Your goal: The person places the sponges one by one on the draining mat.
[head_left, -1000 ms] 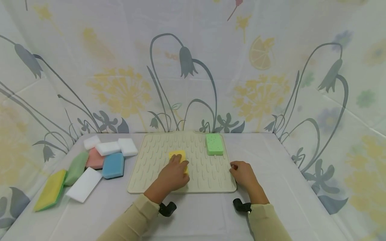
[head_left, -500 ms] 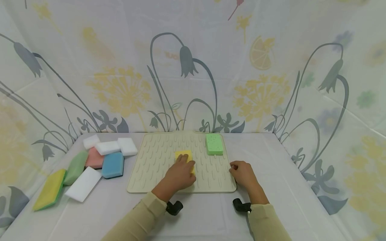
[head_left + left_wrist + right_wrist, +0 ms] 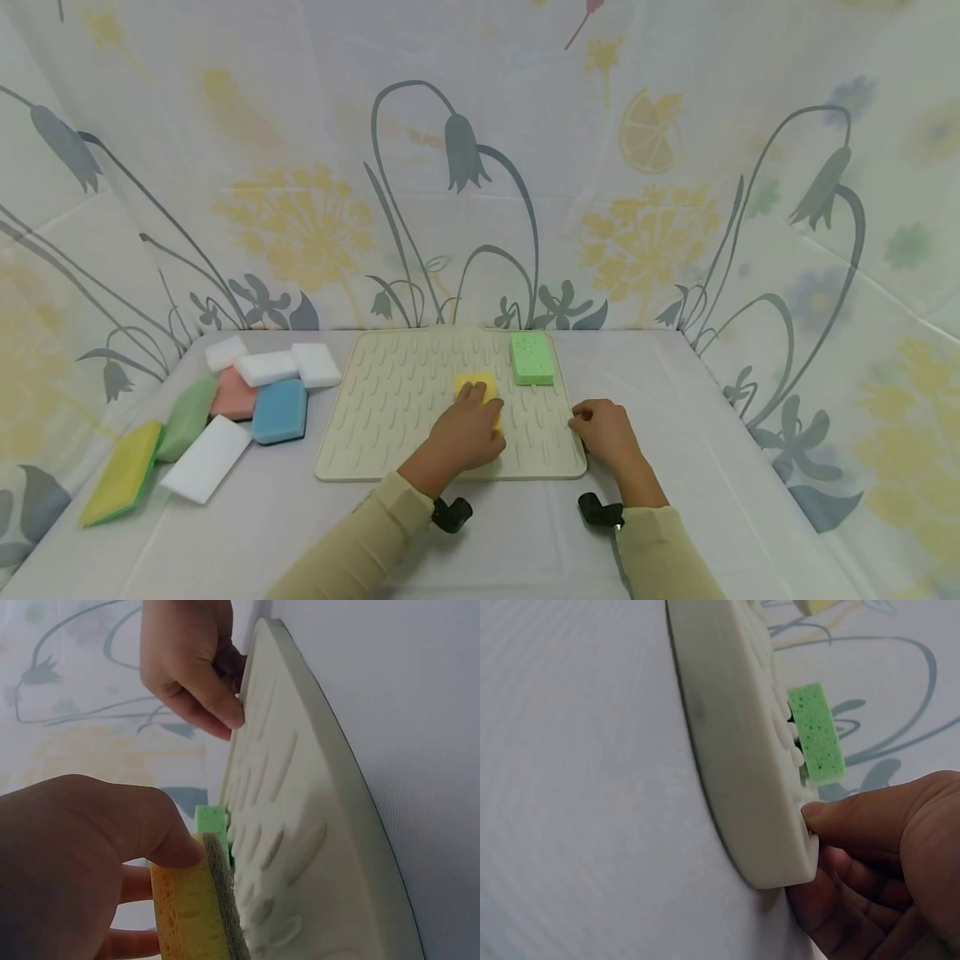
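my left hand (image 3: 467,429) pinched the yellow sponge (image 3: 191,907) by its sides, thumb across from the fingers, so its greyish layer faced down toward the ribbed mat (image 3: 367,450), unblocked by my grip. the sponge sat over the mat, right of its middle; whether that layer touched the ridges i couldn't quite tell, since the wrist view cut it off. my right hand (image 3: 606,429), apart from the left, held the mat's right edge, thumb on top and fingers beneath, likely to stop it sliding on the worktop (image 3: 720,400). the green sponge (image 3: 532,358) lay flat near the mat's far right corner, seemingly out of the other's way. the blue sponge (image 3: 279,411) and the white pads (image 3: 317,367) lay off the mat's left side, perhaps so they didn't crowd it.
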Available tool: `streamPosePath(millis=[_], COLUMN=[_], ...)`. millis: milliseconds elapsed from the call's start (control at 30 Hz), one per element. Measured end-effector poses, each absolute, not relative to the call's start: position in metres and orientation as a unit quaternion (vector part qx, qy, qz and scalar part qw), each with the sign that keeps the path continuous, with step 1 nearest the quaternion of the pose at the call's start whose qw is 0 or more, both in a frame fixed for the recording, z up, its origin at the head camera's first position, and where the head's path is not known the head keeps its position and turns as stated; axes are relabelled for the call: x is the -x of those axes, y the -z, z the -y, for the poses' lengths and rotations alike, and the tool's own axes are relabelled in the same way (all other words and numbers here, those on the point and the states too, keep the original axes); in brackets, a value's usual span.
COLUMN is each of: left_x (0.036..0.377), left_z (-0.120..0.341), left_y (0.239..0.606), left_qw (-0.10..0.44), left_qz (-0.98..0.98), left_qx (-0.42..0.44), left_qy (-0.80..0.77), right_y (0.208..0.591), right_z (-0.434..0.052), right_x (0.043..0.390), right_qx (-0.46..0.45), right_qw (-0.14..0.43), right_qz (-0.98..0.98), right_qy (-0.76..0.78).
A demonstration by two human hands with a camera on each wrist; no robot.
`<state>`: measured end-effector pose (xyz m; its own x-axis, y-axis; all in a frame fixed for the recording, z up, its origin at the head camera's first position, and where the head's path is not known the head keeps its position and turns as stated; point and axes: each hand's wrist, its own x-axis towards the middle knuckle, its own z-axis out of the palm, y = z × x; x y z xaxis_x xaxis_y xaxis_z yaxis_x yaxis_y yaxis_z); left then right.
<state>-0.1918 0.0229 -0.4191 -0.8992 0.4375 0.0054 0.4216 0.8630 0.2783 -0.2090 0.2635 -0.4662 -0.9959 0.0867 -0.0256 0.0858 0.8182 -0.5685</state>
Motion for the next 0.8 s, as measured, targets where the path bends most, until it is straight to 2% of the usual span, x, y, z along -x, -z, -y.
streamPosePath(millis=[800], left_x=[0.196], left_z=[-0.063], left_y=[0.424], left_qw=[0.032], left_qz=[-0.961], left_qx=[-0.253], left_qy=[-0.112], right_y=[0.464], right_z=[-0.265], right_x=[0.209], right_qx=[0.045], right_qw=[-0.002], right_qz=[0.947], right_qy=[-0.319])
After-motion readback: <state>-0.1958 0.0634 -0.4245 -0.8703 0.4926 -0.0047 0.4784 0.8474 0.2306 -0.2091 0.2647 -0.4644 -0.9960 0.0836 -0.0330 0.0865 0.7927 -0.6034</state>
